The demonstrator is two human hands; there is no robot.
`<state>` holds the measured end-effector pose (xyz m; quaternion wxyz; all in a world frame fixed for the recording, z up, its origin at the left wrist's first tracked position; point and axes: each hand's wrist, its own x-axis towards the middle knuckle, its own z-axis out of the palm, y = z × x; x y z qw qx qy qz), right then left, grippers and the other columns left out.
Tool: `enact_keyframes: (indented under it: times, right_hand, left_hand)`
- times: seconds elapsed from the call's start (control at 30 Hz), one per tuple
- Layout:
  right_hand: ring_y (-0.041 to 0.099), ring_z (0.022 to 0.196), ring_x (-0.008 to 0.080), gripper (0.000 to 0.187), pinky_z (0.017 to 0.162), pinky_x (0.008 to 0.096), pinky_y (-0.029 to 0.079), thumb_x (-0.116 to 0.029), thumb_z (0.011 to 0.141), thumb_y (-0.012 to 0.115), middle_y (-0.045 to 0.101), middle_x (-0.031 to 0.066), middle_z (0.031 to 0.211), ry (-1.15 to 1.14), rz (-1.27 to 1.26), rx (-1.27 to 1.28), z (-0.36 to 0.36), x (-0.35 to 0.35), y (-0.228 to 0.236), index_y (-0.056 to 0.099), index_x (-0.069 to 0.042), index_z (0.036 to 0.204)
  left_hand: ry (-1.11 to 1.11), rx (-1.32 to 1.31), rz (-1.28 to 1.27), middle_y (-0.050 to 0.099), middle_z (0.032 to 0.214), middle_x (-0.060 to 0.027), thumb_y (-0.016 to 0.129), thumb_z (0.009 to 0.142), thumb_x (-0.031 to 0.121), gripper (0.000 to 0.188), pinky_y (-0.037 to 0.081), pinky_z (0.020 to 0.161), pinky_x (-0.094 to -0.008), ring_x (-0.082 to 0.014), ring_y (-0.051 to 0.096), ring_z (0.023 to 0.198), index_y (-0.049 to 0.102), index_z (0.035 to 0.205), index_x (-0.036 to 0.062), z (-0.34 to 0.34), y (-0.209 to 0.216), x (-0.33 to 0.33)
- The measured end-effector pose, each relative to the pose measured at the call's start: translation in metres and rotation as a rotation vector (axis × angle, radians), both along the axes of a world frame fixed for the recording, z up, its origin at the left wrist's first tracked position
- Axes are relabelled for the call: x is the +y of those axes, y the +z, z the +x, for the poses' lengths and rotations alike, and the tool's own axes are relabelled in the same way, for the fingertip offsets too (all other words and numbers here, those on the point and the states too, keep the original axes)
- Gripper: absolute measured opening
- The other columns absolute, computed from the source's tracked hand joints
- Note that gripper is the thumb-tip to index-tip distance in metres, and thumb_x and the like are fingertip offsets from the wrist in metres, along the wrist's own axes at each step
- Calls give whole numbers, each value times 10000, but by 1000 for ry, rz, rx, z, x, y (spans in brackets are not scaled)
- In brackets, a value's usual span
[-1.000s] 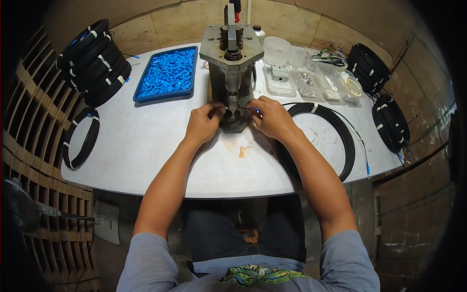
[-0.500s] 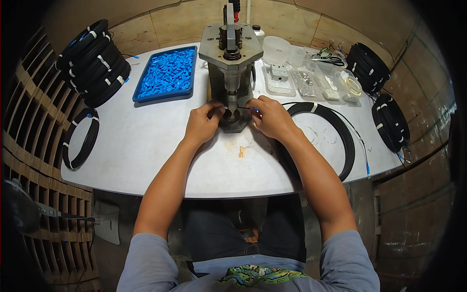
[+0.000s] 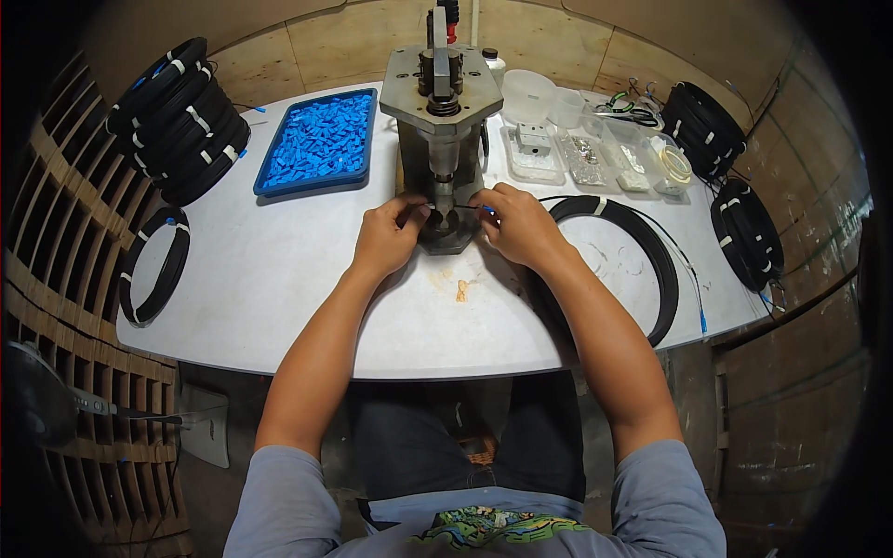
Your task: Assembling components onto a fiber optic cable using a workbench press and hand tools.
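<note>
A grey metal bench press (image 3: 409, 149) stands in front of me, its ram coming down to a small die at the base. My left hand (image 3: 386, 237) is closed at the left side of the die, thumb and forefinger pinching something too small to make out. At the right side my right hand (image 3: 523, 226) is closed on a black cable (image 3: 462, 206) with a bit of blue at the fingers. The cable's end runs in under the ram, where the die hides it. A coil of black cable (image 3: 665, 256) lies partly beneath my right forearm.
A blue tray (image 3: 263, 186) of small blue connector parts sits left of the press. Stacked black coils (image 3: 186, 130) and a single coil (image 3: 133, 279) are farther left. Clear containers (image 3: 586, 158) with small parts stand back right, beside more coils (image 3: 704, 130).
</note>
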<state>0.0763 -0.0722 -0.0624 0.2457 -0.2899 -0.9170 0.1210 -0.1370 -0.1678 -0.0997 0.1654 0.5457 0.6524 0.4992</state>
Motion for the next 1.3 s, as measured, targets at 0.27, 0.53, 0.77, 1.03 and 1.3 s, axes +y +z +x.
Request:
enact_keyframes:
  times: [0.27,0.53,0.77,1.03,1.3]
  right_hand:
    - [687,911,367,203,816,449,556,-100,872,680,679,149,956,-5,1,-9,-1,0,0,711,-83,1071]
    - [689,908,363,200,814,449,556,-105,874,681,679,149,956,-4,-3,4,-1,-2,1,712,-81,1070]
    - [688,903,368,195,815,451,555,-109,874,682,678,152,953,1,10,10,0,0,-1,713,-74,1063]
    - [685,906,376,203,817,455,554,-115,871,687,677,158,963,-1,6,-12,0,1,-1,711,-76,1069]
    - [685,915,374,197,818,457,556,-114,871,688,679,157,970,3,12,7,0,2,-2,711,-78,1063]
  left_hand:
    - [-15,-3,-20,761,862,-118,672,938,142,250,531,736,-285,-139,684,769,738,1133,-1,0,3,-2]
    - [4,31,7,757,842,-114,683,940,156,251,524,710,-284,-135,670,741,742,1129,2,-1,0,-1]
    - [6,28,-5,761,855,-117,683,938,154,251,529,718,-282,-135,680,752,743,1127,1,-1,0,-1]
    - [-5,20,-20,765,869,-107,669,939,133,241,534,734,-284,-143,690,766,741,1124,-4,-2,0,0]
    - [-12,5,-1,765,873,-104,664,947,124,233,539,737,-284,-141,694,775,737,1127,-5,-1,-2,0]
